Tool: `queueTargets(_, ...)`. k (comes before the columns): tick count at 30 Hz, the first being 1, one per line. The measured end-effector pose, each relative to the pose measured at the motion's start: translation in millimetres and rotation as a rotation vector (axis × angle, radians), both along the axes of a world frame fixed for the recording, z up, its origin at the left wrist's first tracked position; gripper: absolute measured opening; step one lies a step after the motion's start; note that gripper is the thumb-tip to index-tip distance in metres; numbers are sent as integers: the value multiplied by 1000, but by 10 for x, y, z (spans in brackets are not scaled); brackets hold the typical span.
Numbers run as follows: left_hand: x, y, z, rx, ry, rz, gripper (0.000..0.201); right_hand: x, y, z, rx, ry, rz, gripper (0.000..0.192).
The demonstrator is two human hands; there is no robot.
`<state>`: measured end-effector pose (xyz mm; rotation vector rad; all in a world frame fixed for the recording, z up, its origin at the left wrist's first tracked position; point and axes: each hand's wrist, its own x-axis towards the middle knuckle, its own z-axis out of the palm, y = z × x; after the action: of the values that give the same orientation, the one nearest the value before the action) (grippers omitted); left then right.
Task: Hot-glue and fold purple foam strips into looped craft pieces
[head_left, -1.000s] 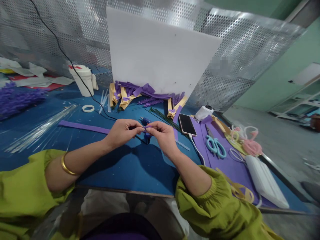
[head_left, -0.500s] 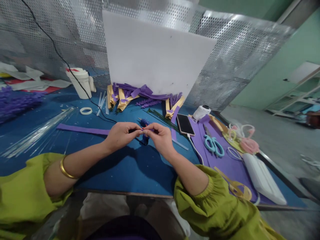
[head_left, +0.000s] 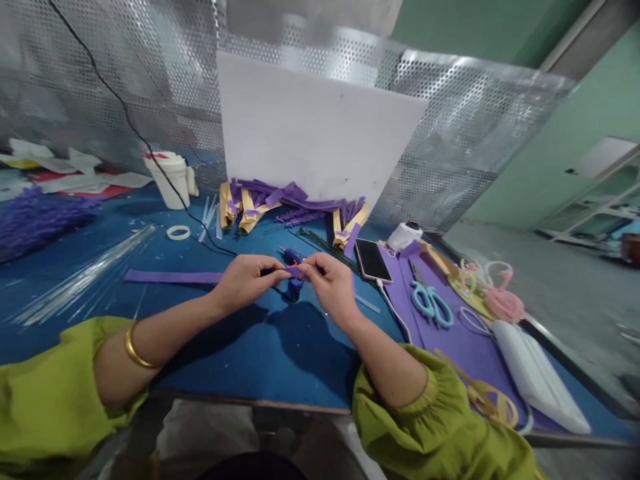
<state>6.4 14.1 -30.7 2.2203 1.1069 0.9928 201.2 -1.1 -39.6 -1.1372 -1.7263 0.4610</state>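
Between my fingertips stretches a small purple strip piece, pinched at one end by my left hand and at the other by my right hand. Both hands hover over the blue table, fingers closed. Just behind and below the piece lies a blue glue gun, partly hidden by my fingers. A longer purple strip lies flat on the table, its right end passing behind my left hand. Green stems lie beyond my right hand.
Small wrapped purple flower bunches lean near a white board. To the right are a phone with a cable, blue-handled scissors and a white packet. A tape roll and white cup stand left.
My fingertips have moved slightly apart, and the small purple piece now shows between them. The camera view has tilted, so everything sits a little lower.
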Motion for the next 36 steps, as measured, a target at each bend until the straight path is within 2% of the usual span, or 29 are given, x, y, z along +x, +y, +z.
queueTargets(3,-12,6,-4,24,-19,3,30,13,-3,23,32,-60,-3,20)
queueTargets(9,-22,8,-24,60,18,-10,22,5,-6,47,134,-363,26,14)
queueTargets(13,-68,59,42,-12,-1,3,28,122,69,133,112,-326,-46,18)
queueTargets(21,-260,268,284,-180,15,-51,31,512,203,346,-41,-248,-164,21)
queueTargets(24,-281,357,419,-175,44,-49,30,631,209,409,-33,-196,-226,25)
queueTargets(27,-280,454,608,-103,67,-34,30,694,177,487,-47,-94,-253,29)
queueTargets(32,-363,551,860,-99,105,-45,27,813,-26,703,-59,-16,-280,30)
queueTargets(36,-526,477,858,-65,173,-91,30,1027,-409,856,-114,-64,-192,26)
